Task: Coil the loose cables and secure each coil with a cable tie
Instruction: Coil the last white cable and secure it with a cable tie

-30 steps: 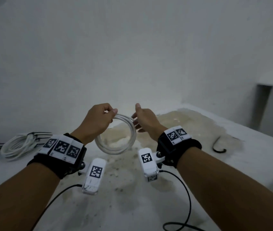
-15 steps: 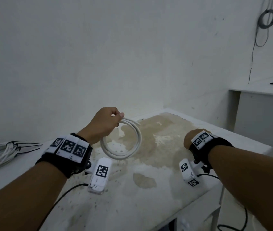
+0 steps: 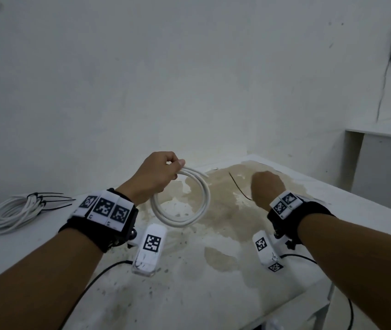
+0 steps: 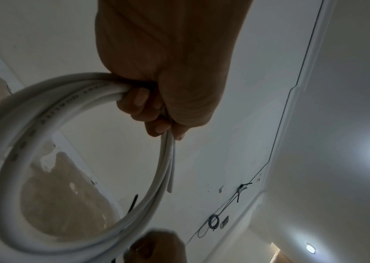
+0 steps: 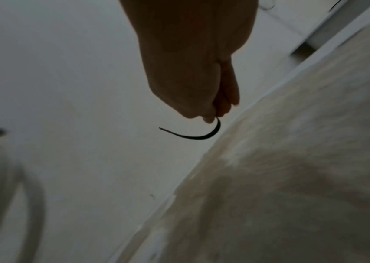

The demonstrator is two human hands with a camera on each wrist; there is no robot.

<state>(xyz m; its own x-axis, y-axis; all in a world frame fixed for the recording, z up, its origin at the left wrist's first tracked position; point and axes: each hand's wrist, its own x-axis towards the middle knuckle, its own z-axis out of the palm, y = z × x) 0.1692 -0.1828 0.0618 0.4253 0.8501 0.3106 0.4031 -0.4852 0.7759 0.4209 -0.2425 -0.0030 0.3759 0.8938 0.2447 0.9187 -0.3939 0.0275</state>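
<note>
Left hand (image 3: pixel 160 173) grips white cable coil (image 3: pixel 181 201) above table (image 3: pixel 213 294), left of centre. Right hand (image 3: pixel 267 186) pinches black cable tie (image 5: pixel 193 136) just right. Step: tie picked up. Next, likely: thread tie around coil's 2 loops, cinch.

White cable coil (image 3: pixel 182 206), approx 3 loops, hangs upright off worktop; black cable tie (image 3: pixel 238 186) curved, lifted just right of it; tied white bundle (image 3: pixel 13 211) lies far left.

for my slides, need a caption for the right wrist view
Right hand pinching a curved black cable tie above the stained table.
</note>
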